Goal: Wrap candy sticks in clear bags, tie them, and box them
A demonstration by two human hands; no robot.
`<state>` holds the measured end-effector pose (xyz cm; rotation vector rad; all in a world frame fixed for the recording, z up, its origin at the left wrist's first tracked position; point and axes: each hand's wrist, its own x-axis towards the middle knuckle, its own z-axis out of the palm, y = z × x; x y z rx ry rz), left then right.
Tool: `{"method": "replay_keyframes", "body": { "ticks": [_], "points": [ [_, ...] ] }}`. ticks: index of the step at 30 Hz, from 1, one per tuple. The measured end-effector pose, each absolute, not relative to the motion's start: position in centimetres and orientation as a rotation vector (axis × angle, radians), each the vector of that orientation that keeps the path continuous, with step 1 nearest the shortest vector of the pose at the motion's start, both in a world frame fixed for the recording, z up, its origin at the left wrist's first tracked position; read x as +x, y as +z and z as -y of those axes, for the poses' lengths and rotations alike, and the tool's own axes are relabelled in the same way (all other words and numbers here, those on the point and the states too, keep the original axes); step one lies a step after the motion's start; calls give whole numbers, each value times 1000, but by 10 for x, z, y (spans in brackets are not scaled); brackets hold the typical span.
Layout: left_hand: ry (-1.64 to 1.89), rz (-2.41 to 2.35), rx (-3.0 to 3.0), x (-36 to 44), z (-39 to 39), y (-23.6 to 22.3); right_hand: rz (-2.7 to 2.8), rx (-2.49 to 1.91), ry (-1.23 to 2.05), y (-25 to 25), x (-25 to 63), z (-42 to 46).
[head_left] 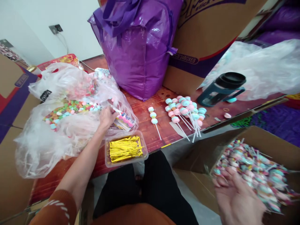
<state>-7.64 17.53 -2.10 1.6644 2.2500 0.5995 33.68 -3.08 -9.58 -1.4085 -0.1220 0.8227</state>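
Note:
My left hand reaches across the table, its fingertips pinching the edge of a printed clear plastic wrapper on a small pile. Close by, a clear tub holds gold twist ties. My right hand is over the near side of a cardboard box, fingers loosely bent and apart, holding nothing that I can see. Inside the box lie many wrapped marshmallow sticks. On the table, one unwrapped marshmallow stick lies alone, left of a heap of marshmallow sticks.
Plastic bags with colourful candies cover the table's left. A purple bag and a large carton stand behind. A dark teal mug stands beside a white plastic bag. A loose marshmallow sits near the table edge.

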Motion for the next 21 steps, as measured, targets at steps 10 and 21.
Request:
{"method": "replay_keyframes", "body": {
  "ticks": [10,21],
  "points": [
    [1002,-2054,1701,-42,-123,-5,962,-1413,761,-35,205,13],
    [1642,-1266,825,60,-44,3,857,-1188,915,-14,145,-39]
  ]
}}
